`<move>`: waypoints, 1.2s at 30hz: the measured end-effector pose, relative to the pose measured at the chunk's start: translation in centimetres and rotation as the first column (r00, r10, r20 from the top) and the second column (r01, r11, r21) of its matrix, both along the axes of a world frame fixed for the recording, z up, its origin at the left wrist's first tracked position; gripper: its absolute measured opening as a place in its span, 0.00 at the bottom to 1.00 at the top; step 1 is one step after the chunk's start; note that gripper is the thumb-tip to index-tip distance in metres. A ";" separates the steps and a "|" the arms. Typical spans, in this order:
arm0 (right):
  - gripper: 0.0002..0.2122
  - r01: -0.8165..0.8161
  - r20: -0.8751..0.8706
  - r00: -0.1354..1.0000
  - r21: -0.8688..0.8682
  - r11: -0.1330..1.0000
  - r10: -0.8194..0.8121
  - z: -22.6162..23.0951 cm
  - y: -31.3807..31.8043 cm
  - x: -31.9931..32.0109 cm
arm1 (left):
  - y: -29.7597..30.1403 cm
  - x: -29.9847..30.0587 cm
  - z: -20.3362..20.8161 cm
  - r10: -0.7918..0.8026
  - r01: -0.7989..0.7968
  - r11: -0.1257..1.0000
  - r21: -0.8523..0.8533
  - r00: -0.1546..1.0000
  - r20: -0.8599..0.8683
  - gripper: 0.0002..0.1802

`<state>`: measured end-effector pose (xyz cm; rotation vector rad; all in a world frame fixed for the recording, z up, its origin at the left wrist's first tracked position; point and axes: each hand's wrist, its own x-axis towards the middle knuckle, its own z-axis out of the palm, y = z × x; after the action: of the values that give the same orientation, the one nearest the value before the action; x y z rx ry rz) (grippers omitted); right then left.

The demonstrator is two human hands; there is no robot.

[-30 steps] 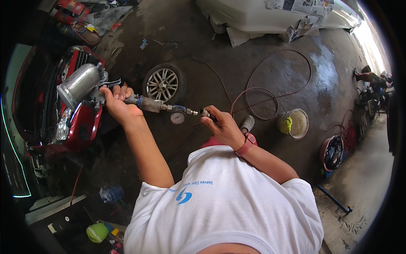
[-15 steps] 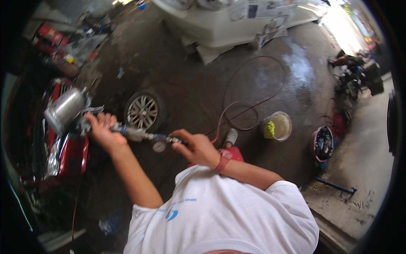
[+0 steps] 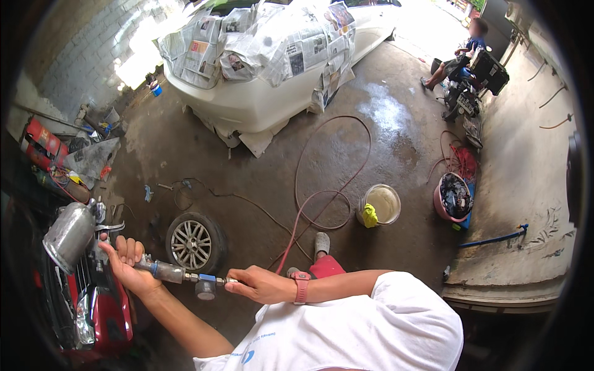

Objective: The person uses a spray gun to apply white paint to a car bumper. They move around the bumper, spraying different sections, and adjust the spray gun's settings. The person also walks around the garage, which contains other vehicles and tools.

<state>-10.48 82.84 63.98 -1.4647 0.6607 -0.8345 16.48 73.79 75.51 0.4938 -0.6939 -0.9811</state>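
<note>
A spray gun with a silver metal cup (image 3: 69, 238) is in my left hand (image 3: 135, 272), whose fingers wrap around the grip. From the grip's lower end runs an inline air fitting (image 3: 168, 271) with a blue-and-silver valve and a round gauge (image 3: 206, 289). My right hand (image 3: 265, 284), a pink watch on its wrist, is closed on the hose coupling (image 3: 231, 281) at the end of that line. A reddish air hose (image 3: 291, 241) leads away from near this hand and loops over the floor. Below the gun sits a red car front part (image 3: 111, 309) with a headlight.
A white car (image 3: 247, 102) masked with newspaper stands ahead. On the floor are a wheel (image 3: 193, 244), a white bucket (image 3: 387, 204) with a yellow-green cloth, and a pink basin (image 3: 450, 207). A person (image 3: 473, 46) sits by a motorcycle (image 3: 464, 99) at the far right.
The view has tilted upward, bringing more of the white car and the seated person into sight. Both hands keep their hold and appear lower and farther left in the picture.
</note>
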 end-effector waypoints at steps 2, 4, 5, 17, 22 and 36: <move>0.21 -0.129 0.103 0.988 0.159 0.979 0.114 0.0 0.4 0.0 | -0.2 -0.7 0.6 -0.065 0.065 0.998 -0.005 0.998 -0.022 0.16; 0.21 -0.250 0.272 0.948 0.316 0.915 0.166 -0.1 1.0 0.3 | -0.1 -1.5 1.0 -0.124 0.124 0.992 -0.011 0.992 -0.038 0.17; 0.21 -0.326 0.363 0.913 0.379 0.866 0.184 -0.1 1.1 0.5 | -0.2 -1.9 1.1 -0.161 0.161 0.987 -0.020 0.986 -0.049 0.18; 0.22 0.096 -0.237 0.959 -0.234 0.967 -0.153 0.4 -1.7 -4.0 | -1.4 -2.3 -4.9 0.313 -0.290 0.908 0.303 0.949 -0.029 0.15; 0.21 0.165 -0.357 0.893 -0.307 0.937 -0.274 -0.3 -1.1 -3.8 | -1.6 0.5 -8.7 0.419 -0.332 0.815 0.475 0.904 -0.087 0.17; 0.21 0.075 -0.112 0.992 0.209 0.975 -0.052 -1.2 -0.1 -1.2 | 0.1 -1.7 -6.3 0.275 -0.244 0.918 0.313 0.960 -0.059 0.15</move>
<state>-11.72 82.79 62.74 -1.3054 0.8545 -0.7144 14.81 73.88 69.24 0.7798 -0.3731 -0.8566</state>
